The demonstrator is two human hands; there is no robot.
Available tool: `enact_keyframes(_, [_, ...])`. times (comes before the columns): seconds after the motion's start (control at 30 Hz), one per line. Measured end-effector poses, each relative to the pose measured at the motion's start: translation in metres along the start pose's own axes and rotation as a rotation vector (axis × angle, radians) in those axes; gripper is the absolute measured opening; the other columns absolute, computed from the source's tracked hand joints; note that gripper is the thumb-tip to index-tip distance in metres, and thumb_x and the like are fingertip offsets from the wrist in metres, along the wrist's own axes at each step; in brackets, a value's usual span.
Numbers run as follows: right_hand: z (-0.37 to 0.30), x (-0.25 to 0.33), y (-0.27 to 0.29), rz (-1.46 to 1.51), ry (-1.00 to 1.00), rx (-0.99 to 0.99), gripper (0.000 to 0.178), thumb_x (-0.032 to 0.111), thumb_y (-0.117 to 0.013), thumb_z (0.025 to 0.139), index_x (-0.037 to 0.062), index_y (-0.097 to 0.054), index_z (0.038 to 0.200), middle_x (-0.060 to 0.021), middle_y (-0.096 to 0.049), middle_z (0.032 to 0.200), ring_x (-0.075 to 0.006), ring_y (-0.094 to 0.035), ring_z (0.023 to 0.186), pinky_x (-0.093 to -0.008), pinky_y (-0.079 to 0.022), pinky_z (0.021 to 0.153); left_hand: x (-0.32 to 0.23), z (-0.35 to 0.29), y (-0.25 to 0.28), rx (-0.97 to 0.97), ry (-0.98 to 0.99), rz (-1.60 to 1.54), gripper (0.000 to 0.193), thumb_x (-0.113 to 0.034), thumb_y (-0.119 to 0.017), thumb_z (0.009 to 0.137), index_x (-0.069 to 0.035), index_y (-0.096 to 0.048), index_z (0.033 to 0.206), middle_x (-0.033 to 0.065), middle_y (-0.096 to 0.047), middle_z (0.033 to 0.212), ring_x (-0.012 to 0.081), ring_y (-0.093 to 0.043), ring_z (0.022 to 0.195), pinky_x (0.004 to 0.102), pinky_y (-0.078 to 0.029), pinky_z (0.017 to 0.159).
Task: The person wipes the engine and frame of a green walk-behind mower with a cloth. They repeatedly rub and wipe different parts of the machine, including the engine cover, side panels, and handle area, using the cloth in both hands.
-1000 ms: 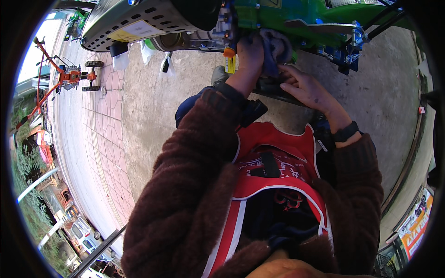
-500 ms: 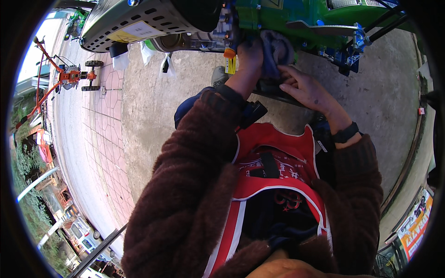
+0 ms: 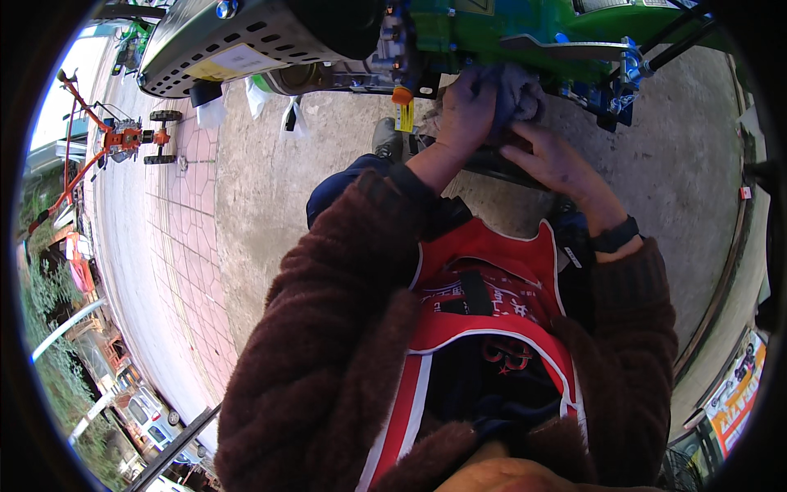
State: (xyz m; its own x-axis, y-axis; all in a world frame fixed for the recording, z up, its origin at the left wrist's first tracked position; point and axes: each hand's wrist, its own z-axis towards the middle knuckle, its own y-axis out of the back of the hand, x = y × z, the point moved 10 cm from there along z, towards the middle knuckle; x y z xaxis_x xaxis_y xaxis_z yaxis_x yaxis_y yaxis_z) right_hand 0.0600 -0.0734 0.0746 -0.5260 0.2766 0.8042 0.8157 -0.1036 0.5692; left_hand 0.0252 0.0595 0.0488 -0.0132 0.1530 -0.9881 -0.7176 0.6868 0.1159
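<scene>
Both hands (image 3: 508, 131) on grey cloth (image 3: 516, 92) against green machine (image 3: 525, 33)

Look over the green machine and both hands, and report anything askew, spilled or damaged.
Nothing stands out. The left hand presses a grey cloth against the green machine, the right hand beside it. No spill shows on the concrete ground.

Bright, even daylight, soft shadows, strong fisheye bending, dark rim
</scene>
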Motion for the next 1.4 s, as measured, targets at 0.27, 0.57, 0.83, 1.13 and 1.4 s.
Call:
enact_keyframes(0.27, [-0.004,-0.005,-0.001,0.102,-0.09,-0.017,0.045,0.025,-0.063,0.094,0.0018,-0.054,0.132,-0.0226,-0.07,0.108,-0.0305,-0.07,0.1,-0.037,-0.053,0.086,0.045,0.002,0.016,-0.133,0.35,-0.38,0.03,-0.023,-0.055,0.096,0.005,-0.065,0.104,0.0141,-0.07,0.091,0.0204,-0.066,0.08,0.0336,-0.052,0.072])
enact_keyframes(0.57, [-0.005,-0.008,-0.008,0.138,-0.109,0.026,0.047,0.024,-0.063,0.095,0.0038,-0.052,0.135,-0.0226,-0.07,0.107,-0.0297,-0.07,0.1,-0.0373,-0.053,0.085,0.036,0.016,0.023,-0.216,0.329,-0.561,0.027,-0.02,-0.054,0.098,0.005,-0.065,0.094,0.0097,-0.068,0.086,0.0169,-0.064,0.074,0.0309,-0.05,0.068])
enact_keyframes(0.83, [-0.008,-0.001,-0.004,0.146,-0.071,0.01,0.046,0.024,-0.064,0.094,0.0048,-0.054,0.134,-0.0223,-0.07,0.105,-0.0294,-0.07,0.098,-0.0372,-0.054,0.084,0.025,0.016,0.029,-0.243,0.179,-0.337,0.029,-0.021,-0.057,0.097,0.006,-0.067,0.096,0.0101,-0.069,0.085,0.0165,-0.063,0.074,0.0323,-0.05,0.068])
enact_keyframes(1.13, [-0.006,-0.006,-0.008,0.142,-0.089,0.022,0.046,0.024,-0.064,0.094,0.0051,-0.054,0.135,-0.0228,-0.07,0.105,-0.0307,-0.07,0.098,-0.0376,-0.054,0.084,0.06,0.024,0.026,-0.095,0.316,-0.27,0.025,-0.013,-0.051,0.096,0.003,-0.064,0.109,0.0109,-0.068,0.1,0.022,-0.066,0.086,0.0357,-0.053,0.077])
enact_keyframes(1.4, [-0.009,-0.001,-0.004,0.136,-0.082,0.006,0.042,0.023,-0.063,0.095,0.003,-0.055,0.131,-0.022,-0.07,0.105,-0.0297,-0.07,0.099,-0.037,-0.054,0.083,0.009,0.022,0.03,-0.157,0.038,0.092,0.025,-0.015,-0.054,0.093,0.005,-0.065,0.101,0.0228,-0.069,0.091,0.0286,-0.068,0.082,0.0371,-0.052,0.074])
